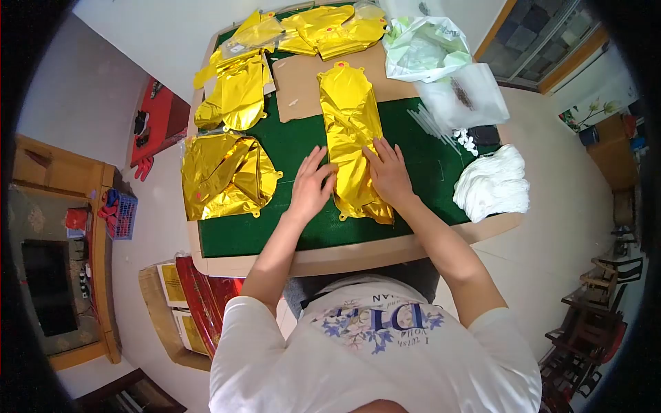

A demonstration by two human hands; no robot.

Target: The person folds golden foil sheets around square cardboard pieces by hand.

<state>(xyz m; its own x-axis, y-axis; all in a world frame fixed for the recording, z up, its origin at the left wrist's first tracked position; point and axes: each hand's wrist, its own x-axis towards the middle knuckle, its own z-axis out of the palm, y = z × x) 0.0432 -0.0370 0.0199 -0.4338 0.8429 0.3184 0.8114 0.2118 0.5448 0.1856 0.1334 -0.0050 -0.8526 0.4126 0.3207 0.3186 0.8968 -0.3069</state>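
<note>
A flat, creased gold foil balloon [350,124] with small round tabs at its ends lies lengthwise in front of me. Its far end rests on a piece of cardboard and its near end on the green tabletop. My left hand [313,184] is at the foil's left edge, fingers apart, the tips close to or touching it. On the right side, my right hand [390,172] lies with spread fingers over the foil's edge. Neither hand is closed around anything. More gold foil balloons, one folded [231,175] and one stack [237,89], lie to the left.
Further gold foil [330,31] lies at the back beyond the cardboard [292,86]. At the right are a plastic bag [427,51], a clear bag [468,96], thin white sticks [432,127], small white pieces [466,142] and a white string bundle [492,184]. Cardboard edging [344,261] borders the table.
</note>
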